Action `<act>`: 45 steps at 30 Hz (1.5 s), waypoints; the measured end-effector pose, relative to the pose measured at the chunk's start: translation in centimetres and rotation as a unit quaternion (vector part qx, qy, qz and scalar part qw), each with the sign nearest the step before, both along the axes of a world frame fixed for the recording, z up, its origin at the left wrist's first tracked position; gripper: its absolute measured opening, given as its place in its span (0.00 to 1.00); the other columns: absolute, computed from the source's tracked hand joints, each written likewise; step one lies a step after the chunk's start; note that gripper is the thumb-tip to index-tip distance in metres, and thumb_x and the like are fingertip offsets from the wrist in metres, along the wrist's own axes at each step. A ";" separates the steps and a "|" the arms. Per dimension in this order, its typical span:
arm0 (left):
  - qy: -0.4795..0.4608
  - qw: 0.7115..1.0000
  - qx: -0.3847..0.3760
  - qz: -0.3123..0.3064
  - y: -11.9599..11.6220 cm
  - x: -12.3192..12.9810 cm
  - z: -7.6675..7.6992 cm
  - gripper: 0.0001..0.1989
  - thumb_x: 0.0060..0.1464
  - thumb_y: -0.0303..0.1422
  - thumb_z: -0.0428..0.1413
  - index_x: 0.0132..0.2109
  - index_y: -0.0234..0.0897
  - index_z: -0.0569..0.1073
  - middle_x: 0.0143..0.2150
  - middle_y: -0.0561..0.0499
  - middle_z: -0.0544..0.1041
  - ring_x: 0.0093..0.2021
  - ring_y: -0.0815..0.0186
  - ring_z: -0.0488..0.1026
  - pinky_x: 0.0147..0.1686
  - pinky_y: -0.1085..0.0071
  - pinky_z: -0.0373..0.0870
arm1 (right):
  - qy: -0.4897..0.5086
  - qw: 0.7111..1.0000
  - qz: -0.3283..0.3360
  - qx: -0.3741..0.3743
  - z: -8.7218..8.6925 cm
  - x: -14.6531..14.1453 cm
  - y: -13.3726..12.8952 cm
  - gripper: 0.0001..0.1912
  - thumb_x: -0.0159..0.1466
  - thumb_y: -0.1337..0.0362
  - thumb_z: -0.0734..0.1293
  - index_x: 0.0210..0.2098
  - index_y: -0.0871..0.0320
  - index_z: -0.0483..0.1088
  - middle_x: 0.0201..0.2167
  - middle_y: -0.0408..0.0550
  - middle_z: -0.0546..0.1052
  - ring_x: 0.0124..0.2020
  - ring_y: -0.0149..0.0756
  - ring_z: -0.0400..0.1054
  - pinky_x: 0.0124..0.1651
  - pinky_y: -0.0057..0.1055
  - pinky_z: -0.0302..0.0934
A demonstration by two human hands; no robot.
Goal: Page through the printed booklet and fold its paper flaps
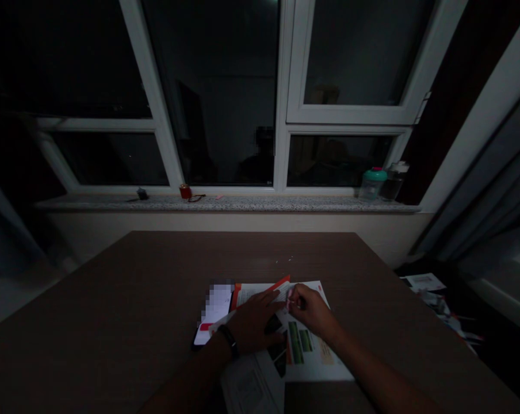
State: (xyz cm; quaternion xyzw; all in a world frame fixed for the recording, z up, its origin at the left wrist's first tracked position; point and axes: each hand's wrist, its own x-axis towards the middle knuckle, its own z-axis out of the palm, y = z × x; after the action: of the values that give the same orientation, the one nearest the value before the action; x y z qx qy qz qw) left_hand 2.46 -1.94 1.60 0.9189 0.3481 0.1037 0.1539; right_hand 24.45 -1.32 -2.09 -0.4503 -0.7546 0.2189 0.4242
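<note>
An open booklet (318,365) with printed pictures and orange edging lies on the brown table (165,264). My left hand (253,323), a dark band at its wrist, rests on its left page with the fingers stretched out. My right hand (312,309) is closed in a pinch over the right page, close to the left fingertips. Something small and pinkish (290,300) shows at its fingertips, too dim to name. Left of the booklet lies a phone (212,313) with a lit screen, partly covered by a page corner.
Small white bits (290,258) lie on the table beyond the booklet. Along the stone windowsill (251,203) stand a small red jar (185,191), a teal-lidded bottle (372,183) and a clear bottle (393,181). Papers (432,293) are piled beyond the table's right edge.
</note>
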 end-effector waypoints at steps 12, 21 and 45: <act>-0.010 1.000 0.009 0.001 0.2 0.1 0.0 0.35 0.51 0.42 0.64 0.64 0.43 0.62 0.68 0.42 0.58 0.66 0.47 0.54 0.62 0.49 0.54 | -0.021 0.999 0.025 -0.012 0.5 -0.2 -0.9 0.11 0.52 0.78 0.64 0.28 0.56 0.61 0.30 0.41 0.70 0.30 0.31 0.63 0.33 0.25 0.55; -0.014 1.000 0.013 -0.001 0.2 0.3 0.1 0.34 0.52 0.42 0.64 0.63 0.43 0.63 0.65 0.43 0.62 0.65 0.49 0.57 0.62 0.50 0.55 | -0.025 0.994 0.096 -0.037 0.4 -0.1 -1.0 0.11 0.53 0.76 0.66 0.28 0.56 0.62 0.29 0.39 0.71 0.28 0.30 0.63 0.31 0.23 0.54; -0.029 0.998 0.064 0.008 0.6 0.2 -1.1 0.25 0.57 0.39 0.60 0.60 0.45 0.65 0.63 0.46 0.64 0.63 0.53 0.59 0.61 0.53 0.58 | -0.052 0.993 0.102 -0.037 0.7 -0.3 -1.5 0.11 0.53 0.76 0.67 0.27 0.56 0.63 0.29 0.39 0.71 0.29 0.30 0.64 0.31 0.24 0.55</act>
State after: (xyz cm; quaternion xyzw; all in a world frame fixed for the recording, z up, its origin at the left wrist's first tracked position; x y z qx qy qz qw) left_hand 2.71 -1.33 0.52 0.9207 0.3433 0.1535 0.1040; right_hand 24.12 -2.84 -1.36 -0.3971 -0.8088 0.2652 0.3432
